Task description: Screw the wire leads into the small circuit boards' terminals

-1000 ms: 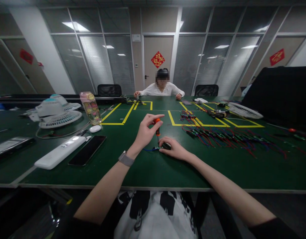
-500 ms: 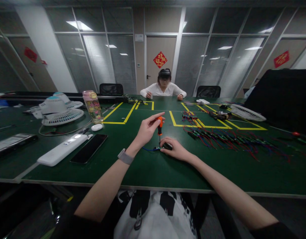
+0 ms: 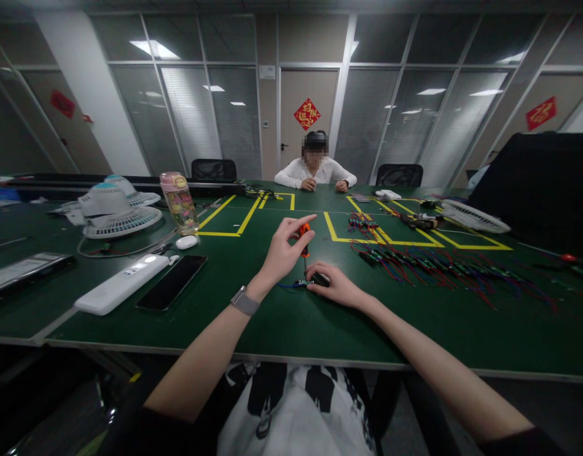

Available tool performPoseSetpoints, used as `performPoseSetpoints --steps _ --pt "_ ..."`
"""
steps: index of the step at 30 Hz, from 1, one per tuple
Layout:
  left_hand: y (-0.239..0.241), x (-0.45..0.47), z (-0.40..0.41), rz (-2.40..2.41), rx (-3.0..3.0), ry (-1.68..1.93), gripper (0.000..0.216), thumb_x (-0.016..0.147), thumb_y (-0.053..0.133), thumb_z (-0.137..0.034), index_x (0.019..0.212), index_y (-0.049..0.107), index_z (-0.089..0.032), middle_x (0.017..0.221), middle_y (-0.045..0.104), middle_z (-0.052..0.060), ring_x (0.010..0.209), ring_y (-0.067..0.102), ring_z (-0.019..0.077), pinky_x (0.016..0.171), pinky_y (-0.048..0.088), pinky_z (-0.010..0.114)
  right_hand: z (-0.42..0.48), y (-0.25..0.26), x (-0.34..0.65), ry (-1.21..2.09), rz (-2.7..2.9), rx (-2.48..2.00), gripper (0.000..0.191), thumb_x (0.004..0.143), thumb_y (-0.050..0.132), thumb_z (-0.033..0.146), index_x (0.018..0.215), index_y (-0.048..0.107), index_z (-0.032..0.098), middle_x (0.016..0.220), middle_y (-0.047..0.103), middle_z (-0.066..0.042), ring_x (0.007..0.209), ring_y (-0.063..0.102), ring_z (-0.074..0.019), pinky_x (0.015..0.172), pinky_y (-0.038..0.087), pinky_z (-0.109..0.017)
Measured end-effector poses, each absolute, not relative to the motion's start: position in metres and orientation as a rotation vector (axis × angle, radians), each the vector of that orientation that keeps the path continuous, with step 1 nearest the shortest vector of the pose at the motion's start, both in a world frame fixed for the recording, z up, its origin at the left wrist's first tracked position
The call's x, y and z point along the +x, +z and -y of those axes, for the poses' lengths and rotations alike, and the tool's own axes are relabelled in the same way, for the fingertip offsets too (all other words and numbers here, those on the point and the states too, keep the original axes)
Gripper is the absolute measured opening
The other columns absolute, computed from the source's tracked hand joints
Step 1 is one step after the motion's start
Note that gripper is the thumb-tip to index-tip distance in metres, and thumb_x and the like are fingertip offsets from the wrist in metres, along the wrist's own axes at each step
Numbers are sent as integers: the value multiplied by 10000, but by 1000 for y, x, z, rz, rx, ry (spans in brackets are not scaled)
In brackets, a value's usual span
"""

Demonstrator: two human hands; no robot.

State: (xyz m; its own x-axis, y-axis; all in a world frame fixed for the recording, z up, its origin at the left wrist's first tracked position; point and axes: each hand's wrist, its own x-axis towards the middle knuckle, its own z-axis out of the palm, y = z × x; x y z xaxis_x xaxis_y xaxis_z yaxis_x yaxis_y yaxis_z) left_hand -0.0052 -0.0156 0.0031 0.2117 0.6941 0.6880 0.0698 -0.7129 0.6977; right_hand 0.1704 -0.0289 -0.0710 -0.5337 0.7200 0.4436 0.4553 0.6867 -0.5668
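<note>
The left hand (image 3: 282, 253) pinches a small orange-handled screwdriver (image 3: 304, 232) between thumb and fingertips, upright, its shaft pointing down at a small black part with blue wires (image 3: 318, 279). Just beside it, the right hand (image 3: 337, 288) presses its fingers on that part, pinning it to the green tabletop (image 3: 282, 323). Right of the right hand lies a row of small green boards with red and blue wires (image 3: 428, 261). Left of the left hand rests a flat black phone (image 3: 171, 283).
</note>
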Motion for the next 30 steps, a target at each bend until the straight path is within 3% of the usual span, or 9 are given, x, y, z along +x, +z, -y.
performPoseSetpoints --steps 4,9,14,19,24,27,30 --pt "4 -5 16 -592 1904 1430 357 904 467 -238 1243 579 -230 1041 622 51 917 590 138 818 479 260 29 -71 171 503 2233 -904 69 807 641 217 866 631 184 981 622 -67 951 587 -205 898 453 -372" --pt "4 -6 15 -692 1944 1548 316 825 609 -275 1134 654 -226 1003 581 46 883 571 132 800 480 243 29 -71 171 509 2230 -905 65 807 642 209 868 633 189 986 621 -64 952 586 -202 906 452 -378" --pt "6 -6 17 -603 1920 1458 326 912 456 -241 1195 614 -216 1042 615 59 911 591 131 822 473 254 29 -72 171 508 2234 -899 64 808 639 206 868 631 185 991 621 -69 960 584 -204 911 449 -374" --pt "5 -5 19 -749 2021 1627 285 848 582 -269 1110 665 -194 998 580 60 900 570 146 821 469 263 29 -71 171 499 2236 -912 69 809 640 218 868 633 182 988 623 -71 959 585 -209 910 446 -378" --pt "4 -4 18 -597 1929 1474 353 913 453 -245 1246 568 -210 1060 620 65 929 605 151 849 483 292 29 -71 171 498 2243 -906 71 813 639 222 876 635 188 997 621 -69 968 586 -205 913 447 -370" --pt "4 -3 19 -687 1923 1536 329 860 559 -277 1175 612 -197 965 618 50 846 604 141 790 497 270 29 -71 172 494 2245 -908 70 813 640 227 874 637 192 993 622 -67 972 585 -208 916 446 -374" --pt "4 -3 21 -813 2018 1663 275 831 604 -283 1089 666 -211 1001 567 52 914 570 146 834 472 259 29 -71 172 495 2242 -911 70 816 638 234 870 638 190 987 622 -68 960 589 -207 909 450 -374"
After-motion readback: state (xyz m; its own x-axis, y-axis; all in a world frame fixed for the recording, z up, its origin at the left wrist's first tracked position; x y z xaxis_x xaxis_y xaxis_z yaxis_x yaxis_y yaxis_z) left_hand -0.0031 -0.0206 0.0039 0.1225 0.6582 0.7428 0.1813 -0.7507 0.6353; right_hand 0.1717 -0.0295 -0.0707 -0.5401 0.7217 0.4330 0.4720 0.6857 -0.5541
